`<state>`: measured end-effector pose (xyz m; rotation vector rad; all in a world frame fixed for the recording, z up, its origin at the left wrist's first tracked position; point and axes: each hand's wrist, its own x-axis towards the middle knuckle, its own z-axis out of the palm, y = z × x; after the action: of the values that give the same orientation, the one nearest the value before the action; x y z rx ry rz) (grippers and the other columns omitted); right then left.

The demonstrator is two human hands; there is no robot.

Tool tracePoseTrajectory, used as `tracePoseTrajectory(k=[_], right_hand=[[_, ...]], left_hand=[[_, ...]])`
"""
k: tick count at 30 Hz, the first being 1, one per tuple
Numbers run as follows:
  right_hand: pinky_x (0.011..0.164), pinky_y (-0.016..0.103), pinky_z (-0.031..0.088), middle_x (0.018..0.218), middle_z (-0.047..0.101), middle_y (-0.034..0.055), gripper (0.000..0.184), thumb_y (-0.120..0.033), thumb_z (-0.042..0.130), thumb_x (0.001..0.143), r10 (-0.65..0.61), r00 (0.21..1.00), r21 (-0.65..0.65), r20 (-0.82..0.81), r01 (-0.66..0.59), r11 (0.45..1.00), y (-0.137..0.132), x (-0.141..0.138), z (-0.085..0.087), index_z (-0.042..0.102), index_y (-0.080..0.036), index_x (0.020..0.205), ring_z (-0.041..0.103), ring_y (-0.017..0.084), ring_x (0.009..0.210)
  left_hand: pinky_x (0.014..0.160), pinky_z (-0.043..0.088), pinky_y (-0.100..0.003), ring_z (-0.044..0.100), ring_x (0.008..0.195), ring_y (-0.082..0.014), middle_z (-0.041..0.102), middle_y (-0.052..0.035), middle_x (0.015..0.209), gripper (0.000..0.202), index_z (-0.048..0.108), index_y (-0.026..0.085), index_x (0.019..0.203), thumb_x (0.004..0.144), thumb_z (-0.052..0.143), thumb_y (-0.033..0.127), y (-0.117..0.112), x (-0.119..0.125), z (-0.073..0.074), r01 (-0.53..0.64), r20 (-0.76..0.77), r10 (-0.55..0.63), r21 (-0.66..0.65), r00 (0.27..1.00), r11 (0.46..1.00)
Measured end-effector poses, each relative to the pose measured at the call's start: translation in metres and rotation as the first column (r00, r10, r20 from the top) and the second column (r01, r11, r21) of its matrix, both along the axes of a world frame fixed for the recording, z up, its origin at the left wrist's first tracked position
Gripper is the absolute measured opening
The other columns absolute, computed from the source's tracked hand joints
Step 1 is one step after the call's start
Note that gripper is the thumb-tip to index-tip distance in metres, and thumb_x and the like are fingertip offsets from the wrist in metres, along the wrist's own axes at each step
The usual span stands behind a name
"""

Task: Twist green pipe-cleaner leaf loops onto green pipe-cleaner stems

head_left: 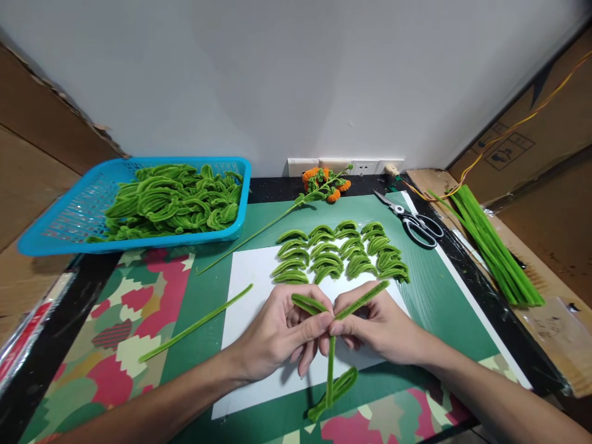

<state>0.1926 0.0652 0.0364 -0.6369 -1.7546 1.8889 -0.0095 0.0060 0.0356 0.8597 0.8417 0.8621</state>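
Observation:
My left hand (282, 330) and my right hand (377, 324) meet over a white sheet (252, 271), both pinching one green pipe cleaner piece (330, 370). Its stem hangs toward me and ends in a folded loop; one arm bends left over my left fingers, another sticks up and right past my right fingers. Just beyond the hands lie rows of several folded green leaf shapes (342, 250). A straight green pipe cleaner (197, 324) lies left of my left hand.
A blue basket (55, 219) full of folded green shapes stands at the back left. Scissors (414, 222) lie at the back right, beside a bundle of straight green pipe cleaners (493, 246). An orange-flowered stem (324, 184) rests near wall sockets.

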Motion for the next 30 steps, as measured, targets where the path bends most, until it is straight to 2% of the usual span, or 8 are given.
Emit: tracePoseTrajectory(k=[3,6,9,11,16,24,26,30], right_hand=[[0.051,0.021,0.041,0.061,0.065,-0.0022,0.040,-0.040,0.069,0.106,-0.113,0.993,0.271,0.044,0.097,0.958,-0.002,0.002,0.003,0.077,-0.017,0.076,0.053,0.009,0.052],[0.055,0.023,0.045,0.068,0.073,0.0003,0.031,-0.027,0.064,0.109,-0.260,0.966,0.606,-0.006,0.210,0.767,-0.004,0.007,0.004,0.079,-0.017,0.084,0.059,0.011,0.055],[0.052,0.025,0.043,0.066,0.071,0.0003,0.023,-0.021,0.064,0.107,-0.317,0.946,0.772,-0.063,0.247,0.585,-0.003,0.011,0.003,0.077,-0.017,0.088,0.056,0.011,0.051],[0.052,0.025,0.043,0.067,0.071,0.0000,0.020,-0.020,0.065,0.106,-0.306,0.950,0.780,-0.059,0.236,0.580,-0.002,0.011,0.003,0.076,-0.017,0.090,0.057,0.011,0.051],[0.053,0.024,0.046,0.072,0.076,0.0019,0.017,-0.019,0.066,0.103,-0.292,0.956,0.678,-0.040,0.241,0.694,0.000,0.012,0.002,0.077,-0.017,0.090,0.065,0.012,0.057],[0.051,0.023,0.047,0.068,0.075,-0.0001,0.021,-0.019,0.065,0.104,-0.266,0.964,0.718,-0.025,0.202,0.666,0.003,0.015,0.002,0.076,-0.018,0.087,0.063,0.011,0.053],[0.048,0.025,0.042,0.065,0.071,-0.0013,0.022,-0.017,0.061,0.106,-0.261,0.965,0.796,-0.022,0.175,0.579,0.004,0.015,0.003,0.075,-0.018,0.089,0.057,0.010,0.049],[0.048,0.031,0.036,0.064,0.063,-0.0015,0.016,-0.010,0.060,0.101,-0.252,0.966,0.965,-0.052,0.114,0.237,0.008,0.018,0.002,0.071,-0.017,0.093,0.051,0.013,0.051]], left_hand=[[0.036,0.041,-0.011,0.063,0.038,-0.0082,0.075,-0.0022,0.066,0.038,0.066,0.016,0.091,0.095,0.083,0.050,0.000,0.004,-0.002,-0.083,0.019,0.083,-0.008,0.996,0.997],[0.035,0.043,-0.012,0.063,0.037,-0.0083,0.074,-0.0009,0.068,0.037,0.066,0.016,0.093,0.096,0.083,0.049,0.001,0.007,-0.003,-0.165,0.025,0.165,-0.013,0.986,0.986],[0.034,0.042,-0.013,0.062,0.037,-0.0086,0.073,0.0001,0.069,0.035,0.066,0.017,0.094,0.097,0.081,0.048,0.003,0.008,-0.002,-0.191,0.036,0.191,-0.009,0.981,0.982],[0.034,0.044,-0.013,0.063,0.039,-0.0093,0.073,-0.0001,0.069,0.035,0.066,0.017,0.094,0.098,0.080,0.049,0.004,0.007,-0.001,-0.170,0.053,0.170,-0.013,0.984,0.985],[0.038,0.044,-0.013,0.058,0.039,-0.0092,0.070,0.0009,0.058,0.033,0.066,0.020,0.102,0.102,0.073,0.052,0.003,0.004,-0.002,-0.133,0.039,0.133,-0.021,0.990,0.991],[0.035,0.035,-0.013,0.046,0.031,-0.0071,0.065,0.0032,0.048,0.035,0.067,0.019,0.105,0.097,0.079,0.051,0.003,0.006,-0.002,-0.133,-0.101,0.131,-0.013,0.986,0.991],[0.035,0.036,-0.013,0.047,0.032,-0.0068,0.065,0.0037,0.050,0.035,0.068,0.018,0.104,0.096,0.081,0.050,0.003,0.007,-0.001,-0.151,-0.107,0.148,-0.017,0.983,0.988],[0.034,0.038,-0.013,0.056,0.039,-0.0064,0.073,-0.0004,0.072,0.035,0.070,0.017,0.098,0.091,0.086,0.047,0.003,0.008,-0.001,-0.213,-0.080,0.212,-0.011,0.974,0.977]])
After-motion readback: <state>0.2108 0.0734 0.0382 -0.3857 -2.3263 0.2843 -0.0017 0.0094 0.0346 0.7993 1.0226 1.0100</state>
